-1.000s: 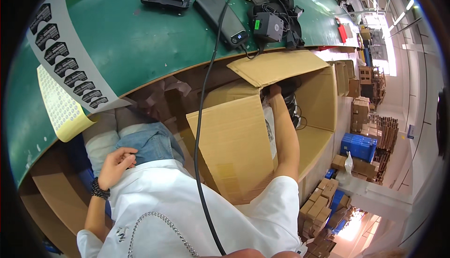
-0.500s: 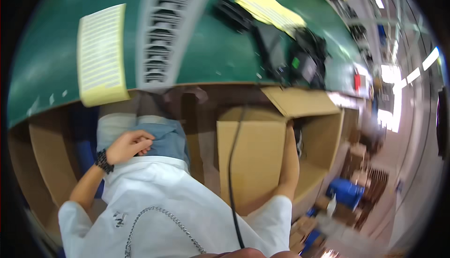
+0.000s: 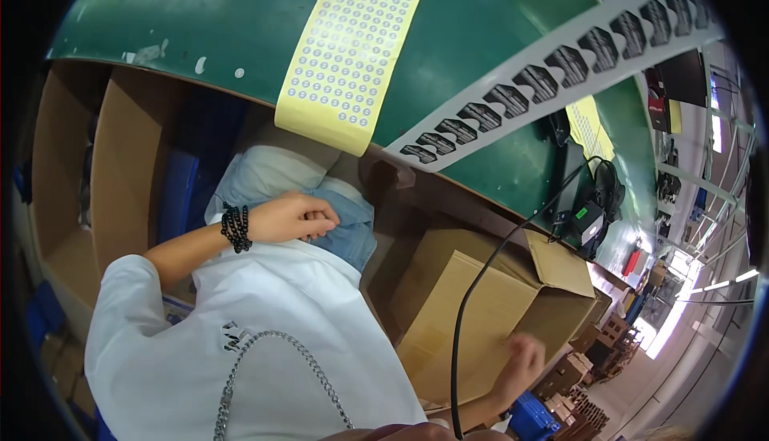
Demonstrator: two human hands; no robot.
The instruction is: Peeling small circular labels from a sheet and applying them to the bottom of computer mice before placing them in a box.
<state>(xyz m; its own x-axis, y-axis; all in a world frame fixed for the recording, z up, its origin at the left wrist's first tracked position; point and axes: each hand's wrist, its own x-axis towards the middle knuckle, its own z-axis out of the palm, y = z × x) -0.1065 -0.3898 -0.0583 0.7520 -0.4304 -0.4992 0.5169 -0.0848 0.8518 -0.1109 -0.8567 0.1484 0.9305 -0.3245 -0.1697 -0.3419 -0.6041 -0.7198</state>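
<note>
My left hand (image 3: 292, 217) rests on my thigh in blue jeans, fingers curled together with nothing in them; a black bead bracelet sits on the wrist. My right hand (image 3: 525, 361) is blurred at the lower right, against the near side of an open brown cardboard box (image 3: 448, 313) that stands below the table edge. Whether it grips anything cannot be made out. A black cable (image 3: 481, 281) hangs across the box from the table.
A green table (image 3: 200, 16) carries a yellow sheet of round stickers (image 3: 348, 56) overhanging its edge, a white strip of black labels (image 3: 545, 88) and black devices (image 3: 589, 217). More open cardboard boxes (image 3: 120, 153) stand at the left. Stacked cartons fill the floor at the lower right.
The view has swung left along the table. My right hand has come out of the box to its near side. My left hand stays on my thigh.
</note>
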